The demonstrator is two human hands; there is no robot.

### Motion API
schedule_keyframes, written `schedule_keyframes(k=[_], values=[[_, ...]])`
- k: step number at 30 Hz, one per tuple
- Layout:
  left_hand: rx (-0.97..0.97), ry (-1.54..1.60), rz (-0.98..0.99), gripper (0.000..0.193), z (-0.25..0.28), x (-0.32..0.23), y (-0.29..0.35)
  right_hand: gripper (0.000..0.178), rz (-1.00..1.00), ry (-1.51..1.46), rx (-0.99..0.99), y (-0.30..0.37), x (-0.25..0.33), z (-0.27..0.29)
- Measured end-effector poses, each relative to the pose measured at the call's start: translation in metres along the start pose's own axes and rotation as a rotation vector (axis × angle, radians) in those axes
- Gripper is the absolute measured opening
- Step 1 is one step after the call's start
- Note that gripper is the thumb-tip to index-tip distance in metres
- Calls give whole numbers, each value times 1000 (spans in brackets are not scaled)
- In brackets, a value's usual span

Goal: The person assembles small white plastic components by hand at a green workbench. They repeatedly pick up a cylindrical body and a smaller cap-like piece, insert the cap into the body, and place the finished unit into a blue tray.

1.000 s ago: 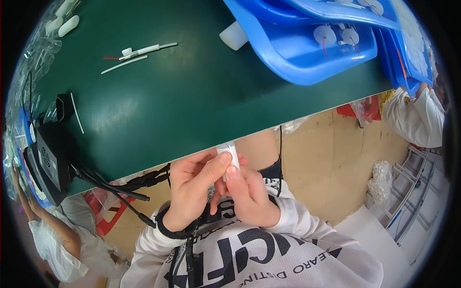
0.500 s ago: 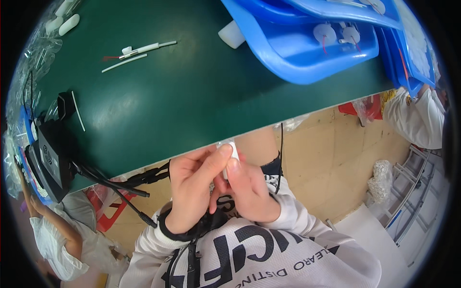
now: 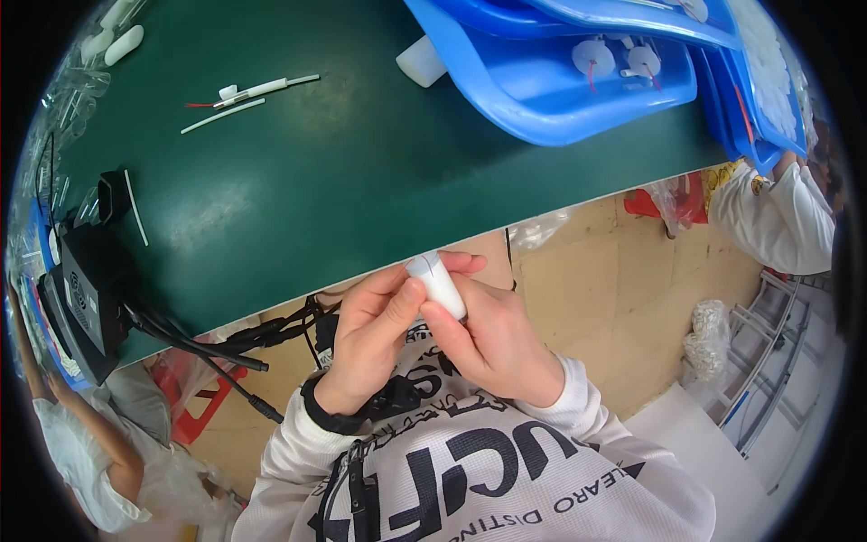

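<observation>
A short white plastic cylinder (image 3: 442,291) is held between my two hands just off the table's near edge. It tilts, with its duller upper end toward the table and a thin dark line across that end. My left hand (image 3: 372,316) presses its thumb against the cylinder's left side, fingers curled behind. On the other side, my right hand (image 3: 498,336) grips it with the thumb low on its front and fingers around the back. Those back fingers are partly hidden.
On the green table (image 3: 298,181) lie a thin white tube with red wires (image 3: 264,88) and a loose white rod (image 3: 222,116). Blue bins (image 3: 542,126) holding white round parts stand far right, beside another white cylinder (image 3: 421,61). A black device (image 3: 86,289) with cables sits left. Other people work at both sides.
The white cylinder has turned, so more of its side and upper end shows. My right hand has shifted right and rolled around it. The whole view has moved slightly.
</observation>
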State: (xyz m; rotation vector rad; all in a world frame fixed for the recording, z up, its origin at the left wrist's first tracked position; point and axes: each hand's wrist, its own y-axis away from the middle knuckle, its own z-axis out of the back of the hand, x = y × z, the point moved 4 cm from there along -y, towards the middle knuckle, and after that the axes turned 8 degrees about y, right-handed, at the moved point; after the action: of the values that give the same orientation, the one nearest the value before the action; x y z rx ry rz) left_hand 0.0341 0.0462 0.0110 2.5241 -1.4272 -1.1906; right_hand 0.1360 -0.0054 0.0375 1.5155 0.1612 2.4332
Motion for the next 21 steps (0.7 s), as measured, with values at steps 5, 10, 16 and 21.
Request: schedule_keyframes(k=[5, 10, 16, 21], values=[[27, 125, -45, 45, 3, 16, -3, 25, 22, 135, 77, -2, 6, 12], [25, 184, -52, 46, 2, 19, -4, 25, 23, 168, 95, -4, 10, 12], [-34, -39, -90, 38, -2, 3, -1, 26, 57, 90, 26, -1, -3, 4], [-134, -442, -265, 27, -8, -12, 22, 34, 113, 45, -110, 5, -21, 54]])
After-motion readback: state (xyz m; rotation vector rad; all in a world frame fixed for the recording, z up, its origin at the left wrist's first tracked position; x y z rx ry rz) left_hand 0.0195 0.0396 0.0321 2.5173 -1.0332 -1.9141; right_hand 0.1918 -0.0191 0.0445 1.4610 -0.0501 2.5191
